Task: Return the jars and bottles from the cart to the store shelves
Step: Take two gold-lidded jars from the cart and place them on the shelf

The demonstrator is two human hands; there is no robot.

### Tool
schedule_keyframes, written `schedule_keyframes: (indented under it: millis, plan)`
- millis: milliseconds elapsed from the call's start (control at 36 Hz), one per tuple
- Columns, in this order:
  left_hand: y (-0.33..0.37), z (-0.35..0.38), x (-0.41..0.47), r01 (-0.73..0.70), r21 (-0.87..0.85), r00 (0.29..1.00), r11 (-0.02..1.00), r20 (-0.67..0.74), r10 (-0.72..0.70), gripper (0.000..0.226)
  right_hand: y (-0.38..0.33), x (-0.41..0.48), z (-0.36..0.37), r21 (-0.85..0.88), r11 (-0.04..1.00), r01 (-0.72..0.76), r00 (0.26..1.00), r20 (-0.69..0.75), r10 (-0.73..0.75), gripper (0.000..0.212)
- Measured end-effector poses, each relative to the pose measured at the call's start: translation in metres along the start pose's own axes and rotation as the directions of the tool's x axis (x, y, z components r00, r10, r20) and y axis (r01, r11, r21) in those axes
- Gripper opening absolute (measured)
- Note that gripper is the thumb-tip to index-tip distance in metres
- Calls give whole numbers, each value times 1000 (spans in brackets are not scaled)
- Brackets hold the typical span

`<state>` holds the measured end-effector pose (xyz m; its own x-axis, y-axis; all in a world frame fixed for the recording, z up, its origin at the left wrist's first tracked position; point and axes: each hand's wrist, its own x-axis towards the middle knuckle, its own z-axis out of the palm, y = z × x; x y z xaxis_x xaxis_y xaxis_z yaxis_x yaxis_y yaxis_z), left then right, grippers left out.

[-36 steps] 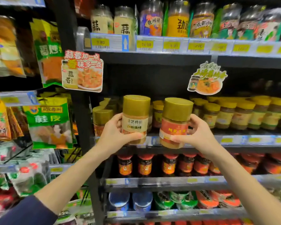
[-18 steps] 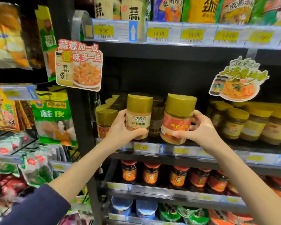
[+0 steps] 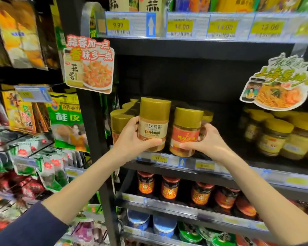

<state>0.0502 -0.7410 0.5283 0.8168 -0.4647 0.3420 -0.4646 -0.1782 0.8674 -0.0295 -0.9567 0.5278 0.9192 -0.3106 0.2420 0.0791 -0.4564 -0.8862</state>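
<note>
My left hand (image 3: 132, 139) grips a gold-lidded jar with a cream label (image 3: 154, 124), held just above the front edge of the middle shelf (image 3: 220, 170). My right hand (image 3: 205, 141) grips a gold-lidded jar with a red label (image 3: 186, 132), whose base is at the shelf's front lip; whether it rests there I cannot tell. Similar gold-lidded jars (image 3: 120, 121) stand behind and to the left of the cream-labelled one. The cart is out of view.
Yellow-lidded jars (image 3: 274, 137) fill the right of the same shelf, with a dark gap between them and my right hand. Red-lidded sauce jars (image 3: 169, 188) stand on the shelf below. Hanging seasoning packets (image 3: 68, 121) crowd the left rack. Two promo signs (image 3: 89, 64) hang out from the shelves.
Both hands have carried the jars in toward the middle shelf. The red-labelled jar has gone lower and deeper, down to the shelf's lip. The view has moved closer.
</note>
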Motion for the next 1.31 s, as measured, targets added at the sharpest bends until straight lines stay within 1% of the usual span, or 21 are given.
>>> schedule_keyframes:
  millis: [56, 139, 222, 361, 472, 556, 583, 639, 694, 722, 806, 833, 861, 917, 972, 1056, 1139, 1222, 1306]
  plan:
    - [4, -5, -5, 2, -21, 1000, 1000, -4, -2, 80, 0, 4, 6, -22, 1000, -6, 1000, 8, 6, 86]
    - [9, -14, -12, 6, -61, 1000, 998, -9, -7, 73, -3, 12, 15, -11, 1000, -8, 999, 34, 9, 90]
    - [12, -22, -20, 19, -80, 1000, 997, -16, -21, 77, -6, 20, 23, -38, 999, 11, 999, 53, -9, 78]
    - [16, -34, -31, 26, -54, 999, 998, -41, -28, 85, -9, 28, 40, -102, 995, 7, 997, 77, 1, 78]
    - [17, -39, -37, 42, -43, 998, 998, -52, -44, 88, -6, 30, 46, -163, 986, -24, 997, 74, 36, 87]
    - [18, -41, -40, 51, -29, 997, 998, -55, -53, 91, -1, 29, 50, -208, 978, -33, 994, 93, 54, 102]
    - [18, -42, -41, 53, -21, 997, 998, -56, -54, 91, 1, 28, 51, -214, 977, -23, 993, 106, 47, 104]
    - [20, -42, -42, 56, -14, 997, 998, -60, -56, 92, -1, 27, 52, -225, 974, -35, 990, 124, 64, 100]
    - [20, -43, -43, 56, -15, 996, 998, -64, -57, 91, -2, 28, 53, -235, 970, -54, 986, 140, 89, 91]
    - [21, -43, -44, 56, -17, 996, 998, -65, -57, 90, -2, 29, 54, -240, 969, -52, 984, 152, 91, 91]
    - [21, -44, -44, 60, -22, 996, 998, -68, -62, 89, -1, 31, 53, -250, 968, -4, 977, 208, 57, 102]
    - [21, -44, -44, 61, -22, 996, 998, -68, -62, 88, 0, 33, 53, -258, 966, 7, 974, 221, 52, 102]
    - [20, -45, -45, 61, -22, 996, 998, -69, -63, 86, -1, 32, 53, -273, 962, 13, 973, 225, 50, 97]
    - [19, -46, -45, 66, -21, 995, 998, -74, -68, 85, -4, 31, 54, -304, 952, 34, 976, 216, 34, 82]
    - [18, -48, -46, 74, -22, 994, 997, -77, -75, 85, -5, 33, 55, -346, 936, 67, 979, 206, 7, 74]
    - [16, -51, -47, 80, -16, 994, 997, -77, -81, 86, -9, 34, 57, -417, 906, 81, 983, 183, -3, 72]
    - [14, -52, -47, 81, -10, 993, 997, -82, -82, 85, -10, 37, 61, -458, 884, 92, 985, 170, -14, 74]
    - [14, -53, -47, 82, -11, 993, 997, -83, -83, 86, -12, 38, 66, -471, 878, 85, 988, 154, -13, 76]
    - [13, -53, -47, 86, -18, 993, 996, -79, -87, 87, -14, 37, 67, -479, 875, 73, 989, 146, -2, 74]
